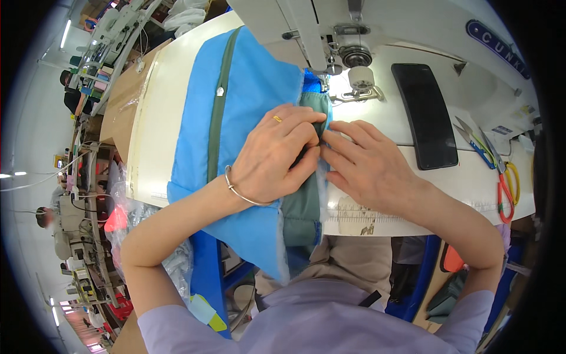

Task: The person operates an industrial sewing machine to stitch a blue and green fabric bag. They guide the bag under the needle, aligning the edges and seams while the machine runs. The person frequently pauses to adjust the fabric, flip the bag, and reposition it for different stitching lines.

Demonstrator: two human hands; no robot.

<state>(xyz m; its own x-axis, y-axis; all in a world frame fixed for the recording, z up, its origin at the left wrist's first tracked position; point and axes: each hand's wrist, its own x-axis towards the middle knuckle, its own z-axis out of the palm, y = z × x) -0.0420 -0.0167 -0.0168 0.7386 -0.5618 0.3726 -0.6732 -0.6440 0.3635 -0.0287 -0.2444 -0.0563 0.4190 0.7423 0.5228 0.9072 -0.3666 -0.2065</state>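
Note:
A light blue fabric piece (253,76) with a dark green zipper strip (216,127) and a white zipper pull (220,91) lies on the sewing table, hanging over its front edge. Along its right side runs a green fabric band (302,206). My left hand (280,156) is closed on this band, fingers curled and pinching it near the right edge. Stretched out and slightly apart, the fingers of my right hand (368,162) touch the same edge from the right. Just beyond both hands, the far end of the band reaches the presser foot of the sewing machine (325,82).
Right of the machine head lie a black phone (425,115), scissors with red handles (500,171) and a second cutting tool with blue handles (480,150). A printed ruler (377,217) runs along the table's front edge. Clear plastic bags (177,265) hang at the left.

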